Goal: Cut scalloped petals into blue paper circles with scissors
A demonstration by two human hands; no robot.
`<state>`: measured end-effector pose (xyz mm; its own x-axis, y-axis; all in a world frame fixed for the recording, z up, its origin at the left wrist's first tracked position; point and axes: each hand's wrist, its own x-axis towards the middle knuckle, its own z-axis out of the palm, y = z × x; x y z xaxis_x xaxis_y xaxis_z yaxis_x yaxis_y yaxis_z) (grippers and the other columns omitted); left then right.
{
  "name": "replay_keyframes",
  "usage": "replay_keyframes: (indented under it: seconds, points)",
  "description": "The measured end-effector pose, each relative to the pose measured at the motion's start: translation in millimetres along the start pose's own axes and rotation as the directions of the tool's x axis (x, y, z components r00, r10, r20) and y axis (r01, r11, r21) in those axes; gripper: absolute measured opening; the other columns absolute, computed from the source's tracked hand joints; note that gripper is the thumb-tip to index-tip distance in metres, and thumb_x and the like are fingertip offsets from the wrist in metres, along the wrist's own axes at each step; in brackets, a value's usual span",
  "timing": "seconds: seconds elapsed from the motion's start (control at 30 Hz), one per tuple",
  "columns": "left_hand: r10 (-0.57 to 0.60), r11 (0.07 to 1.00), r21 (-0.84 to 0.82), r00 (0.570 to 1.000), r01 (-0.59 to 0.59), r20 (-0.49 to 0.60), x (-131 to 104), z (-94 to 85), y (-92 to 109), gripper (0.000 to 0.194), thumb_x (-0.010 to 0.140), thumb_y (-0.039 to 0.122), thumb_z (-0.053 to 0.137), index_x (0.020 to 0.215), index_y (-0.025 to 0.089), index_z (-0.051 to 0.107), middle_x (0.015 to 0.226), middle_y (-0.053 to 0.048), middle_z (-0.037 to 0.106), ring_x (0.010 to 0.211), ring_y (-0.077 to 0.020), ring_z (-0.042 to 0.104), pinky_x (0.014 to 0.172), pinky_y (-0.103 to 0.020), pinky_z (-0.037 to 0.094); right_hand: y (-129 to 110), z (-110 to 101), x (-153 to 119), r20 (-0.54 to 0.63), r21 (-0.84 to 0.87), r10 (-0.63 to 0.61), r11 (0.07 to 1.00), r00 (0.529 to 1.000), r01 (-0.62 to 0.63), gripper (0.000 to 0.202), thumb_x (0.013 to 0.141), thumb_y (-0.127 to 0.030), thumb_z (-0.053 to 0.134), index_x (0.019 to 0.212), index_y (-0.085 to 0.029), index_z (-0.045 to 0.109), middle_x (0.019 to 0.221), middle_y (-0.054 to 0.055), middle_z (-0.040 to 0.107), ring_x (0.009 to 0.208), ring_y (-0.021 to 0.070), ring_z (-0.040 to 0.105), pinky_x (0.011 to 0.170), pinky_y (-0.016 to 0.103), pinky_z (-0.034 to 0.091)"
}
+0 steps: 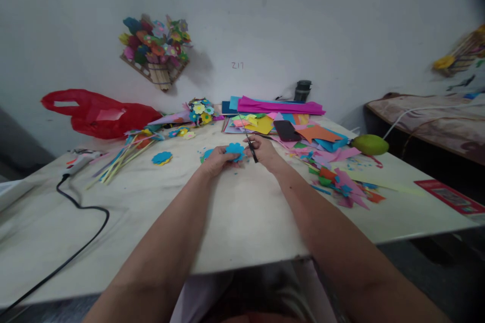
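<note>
Pinched in the fingers of my left hand (215, 160) is a blue scalloped paper flower (235, 149), held just above the table. My right hand (265, 152) is closed around a long thin tool (253, 151) with a black handle; its slim shaft points up and away, and its exact kind is unclear. The fingertips of both hands are close together at the flower. Partly behind my left hand lies another blue paper piece (206, 153). Further left, a blue flower (162, 157) rests on a yellow one.
Paper scraps (341, 181) and a dark phone (287, 131) lie to the right, near a green mango-like fruit (370, 145). Leftward are thin sticks (121, 156), a red bag (102, 113) and a corded tool (78, 164). Rolled magenta paper (280, 106) lies at the back.
</note>
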<state>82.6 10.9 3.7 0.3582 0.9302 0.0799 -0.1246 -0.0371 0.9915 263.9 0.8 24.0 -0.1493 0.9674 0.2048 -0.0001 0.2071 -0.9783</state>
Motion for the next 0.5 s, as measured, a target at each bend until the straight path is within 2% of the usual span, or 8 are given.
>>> replay_keyframes:
  seconds: [0.27,0.4,0.5]
  points:
    - [-0.001,1.000,0.018,0.999,0.002,-0.038,1.0,-1.6,-1.2,0.034,0.056,0.034,0.092,0.077,0.016,0.073,0.073,-0.005,0.074,0.056,-0.0160,0.066,0.060,-0.028,0.054,1.1,2.0,0.5,-0.026,-0.024,0.036,0.999,0.999,-0.036,0.037,0.061,-0.022,0.074,0.095,-0.019,0.061,0.063,-0.005,0.061,0.058,0.0139,0.058,0.054,0.025,0.043]
    - [0.020,0.998,-0.051,0.994,-0.025,-0.108,2.6,-0.7,-1.3,0.032,0.059,0.032,0.093,0.076,0.017,0.070,0.072,-0.004,0.075,0.055,-0.0154,0.068,0.059,-0.026,0.055,-4.2,0.2,-2.5,-0.046,-0.064,0.094,0.993,0.995,-0.097,0.040,0.063,-0.029,0.082,0.094,-0.020,0.059,0.058,-0.006,0.056,0.051,0.0115,0.054,0.044,0.020,0.035]
    - [0.040,0.991,-0.118,0.985,-0.060,-0.168,4.5,-1.3,-1.1,0.032,0.062,0.030,0.092,0.079,0.016,0.069,0.073,-0.004,0.075,0.057,-0.0158,0.070,0.063,-0.027,0.057,-6.4,-1.9,-4.5,-0.019,-0.126,0.105,0.986,0.994,-0.107,0.034,0.068,-0.030,0.083,0.092,-0.019,0.061,0.060,-0.003,0.059,0.050,0.0116,0.056,0.038,0.018,0.029]
